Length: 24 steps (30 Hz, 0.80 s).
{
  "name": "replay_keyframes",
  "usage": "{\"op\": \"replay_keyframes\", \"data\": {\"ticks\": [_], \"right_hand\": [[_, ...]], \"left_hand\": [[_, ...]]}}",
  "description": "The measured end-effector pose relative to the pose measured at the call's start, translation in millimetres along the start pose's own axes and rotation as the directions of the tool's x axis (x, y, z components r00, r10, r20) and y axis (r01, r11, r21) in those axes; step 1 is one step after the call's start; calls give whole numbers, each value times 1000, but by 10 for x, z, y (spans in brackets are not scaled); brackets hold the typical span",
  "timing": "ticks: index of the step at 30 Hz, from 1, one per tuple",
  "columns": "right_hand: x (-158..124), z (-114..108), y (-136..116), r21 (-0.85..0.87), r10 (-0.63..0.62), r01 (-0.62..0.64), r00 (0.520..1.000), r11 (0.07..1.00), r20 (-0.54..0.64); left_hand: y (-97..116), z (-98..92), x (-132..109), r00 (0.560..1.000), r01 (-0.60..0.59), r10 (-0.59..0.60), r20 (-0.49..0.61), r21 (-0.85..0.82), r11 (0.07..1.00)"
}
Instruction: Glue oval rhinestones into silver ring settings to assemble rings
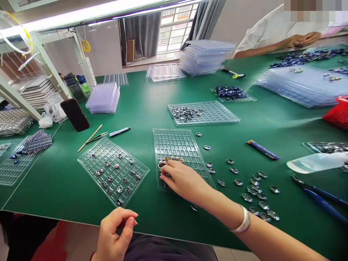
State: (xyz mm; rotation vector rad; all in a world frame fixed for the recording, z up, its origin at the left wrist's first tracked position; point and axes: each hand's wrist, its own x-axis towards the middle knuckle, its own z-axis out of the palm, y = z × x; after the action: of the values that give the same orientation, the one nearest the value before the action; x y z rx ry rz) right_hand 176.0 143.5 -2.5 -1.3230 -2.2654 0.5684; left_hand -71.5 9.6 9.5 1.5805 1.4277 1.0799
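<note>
My right hand (185,181) reaches over a clear plastic tray (176,139) with rows of small compartments. Its fingers are bent down and close together among a cluster of small shiny pieces (178,159); what lies between the fingertips is hidden. Near the table's front edge, my left hand (115,232) is closed in a pinch, thumb against forefinger, and anything in it is too small to name. Beyond that hand lies a second clear tray (103,156), turned at an angle, with clear faceted gems scattered over it. Several oval gems (255,188) lie loose on the table right of my right hand.
Blue-handled pliers (320,199) lie at the right. Further back are a tray of gems (214,112), a dark blue gem pile (230,92) and stacked clear trays (203,58). A phone (74,114), tweezers (96,137) and a pen (119,131) lie left. A co-worker's hands (301,40) are at back right.
</note>
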Motion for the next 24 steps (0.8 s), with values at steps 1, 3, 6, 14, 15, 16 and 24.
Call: {"op": "replay_keyframes", "data": {"ticks": [1,3,6,14,15,16,24], "right_hand": [[5,-7,0,36,21,-21,1000,999,-11],[3,-74,0,135,57,-54,998,989,-17],[-63,-224,-55,338,85,-87,996,937,20],[-458,-178,-465,726,51,-146,987,672,152],[-509,-145,-504,747,55,-146,988,648,145],[-560,-113,-537,759,60,-129,991,638,118],[-877,184,-620,318,-291,393,900,863,-324]], "left_hand": [[20,29,25,1000,5,-5,10,-3,1000],[54,86,84,999,30,-30,17,-14,999],[108,186,217,997,74,-73,21,-59,996],[299,472,480,983,158,-106,150,-398,904],[302,491,464,982,169,-114,150,-433,885],[301,504,439,980,188,-134,146,-468,864],[339,572,190,766,587,-510,391,-749,308]]}}
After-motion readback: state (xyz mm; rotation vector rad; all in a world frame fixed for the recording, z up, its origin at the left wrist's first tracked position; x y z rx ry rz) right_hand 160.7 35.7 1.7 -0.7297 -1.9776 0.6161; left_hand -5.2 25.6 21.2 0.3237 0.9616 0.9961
